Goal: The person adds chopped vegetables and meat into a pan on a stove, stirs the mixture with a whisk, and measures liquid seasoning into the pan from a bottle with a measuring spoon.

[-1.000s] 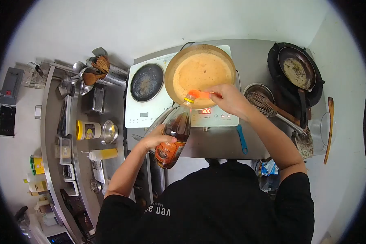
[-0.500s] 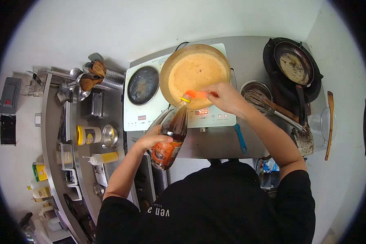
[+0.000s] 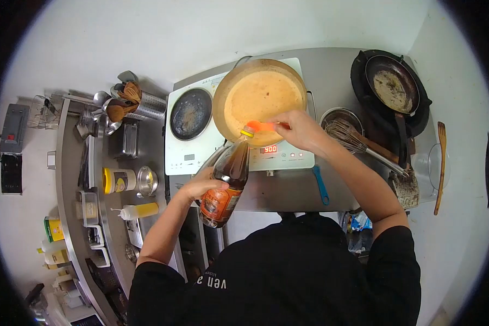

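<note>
My left hand is wrapped round a large bottle of dark brown liquid with an orange label and a yellow neck ring. The bottle leans with its neck toward the pan. In my right hand is an orange measuring spoon, its bowl right at the bottle's mouth. Whether liquid is flowing cannot be made out. Both are over the near rim of a wide pan holding creamy orange sauce. The pan sits on the right plate of a white induction cooker showing red digits.
A black flat pan rests on the cooker's left plate. To the right are a whisk across a metal bowl, a blue measuring spoon and stacked black pans. Shelves with utensils and a yellow squeeze bottle stand left.
Almost nothing differs. The bottle and both hands have shifted very slightly, and the spoon stays at the bottle's mouth.
</note>
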Demonstrator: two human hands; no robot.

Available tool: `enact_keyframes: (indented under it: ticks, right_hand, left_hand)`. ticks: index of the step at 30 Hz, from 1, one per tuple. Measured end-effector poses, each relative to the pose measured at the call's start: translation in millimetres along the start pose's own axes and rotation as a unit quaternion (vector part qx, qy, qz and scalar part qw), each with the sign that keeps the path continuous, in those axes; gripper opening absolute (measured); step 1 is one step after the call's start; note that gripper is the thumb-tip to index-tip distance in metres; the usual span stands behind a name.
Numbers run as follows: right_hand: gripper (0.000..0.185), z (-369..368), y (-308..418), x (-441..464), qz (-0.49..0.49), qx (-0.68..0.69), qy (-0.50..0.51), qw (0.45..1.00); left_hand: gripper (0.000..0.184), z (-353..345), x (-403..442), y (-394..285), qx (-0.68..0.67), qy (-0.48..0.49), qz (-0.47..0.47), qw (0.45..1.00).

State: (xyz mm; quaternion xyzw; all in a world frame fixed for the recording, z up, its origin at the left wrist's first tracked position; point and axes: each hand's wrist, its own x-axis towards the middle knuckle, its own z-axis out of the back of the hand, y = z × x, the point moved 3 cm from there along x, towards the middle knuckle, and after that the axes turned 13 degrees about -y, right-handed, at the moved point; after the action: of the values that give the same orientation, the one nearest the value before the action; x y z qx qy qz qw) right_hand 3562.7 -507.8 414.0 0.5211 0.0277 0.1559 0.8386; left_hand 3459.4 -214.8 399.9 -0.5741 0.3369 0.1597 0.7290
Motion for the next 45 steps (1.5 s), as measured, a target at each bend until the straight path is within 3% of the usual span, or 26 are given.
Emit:
enact_keyframes:
  ticks: [15, 23, 25, 32, 34, 45]
  right_hand:
    - [0.029, -3.6, -6.3, 0.1, -0.038, -0.006, 0.025, 0.999]
    - [0.029, -4.4, -8.6, -2.2, -0.008, 0.03, -0.013, 0.999]
    - [0.028, -5.3, -10.3, -1.5, -0.042, 0.012, 0.017, 0.999]
    - [0.029, -5.3, -10.5, -2.2, -0.025, 0.033, -0.003, 0.999]
    - [0.028, -3.1, -8.2, -2.6, -0.068, 0.015, 0.029, 0.997]
    - [0.028, -0.6, -7.4, -4.9, -0.05, 0.012, 0.021, 0.998]
  left_hand:
    - [0.072, 0.0, -1.7, -0.9, 0.022, -0.001, -0.023, 0.999]
    - [0.074, -3.4, -8.7, -8.5, 0.014, -0.009, 0.032, 0.999]
    - [0.074, -1.0, -6.1, -4.7, 0.012, -0.005, 0.029, 0.999]
    - [0.074, -1.7, -5.5, -4.6, 0.016, 0.013, 0.004, 1.0]
    - [0.073, -2.6, -6.6, -5.8, 0.018, 0.011, 0.004, 1.0]
    - [0.072, 1.2, -1.7, 0.4, 0.023, 0.02, -0.004, 1.0]
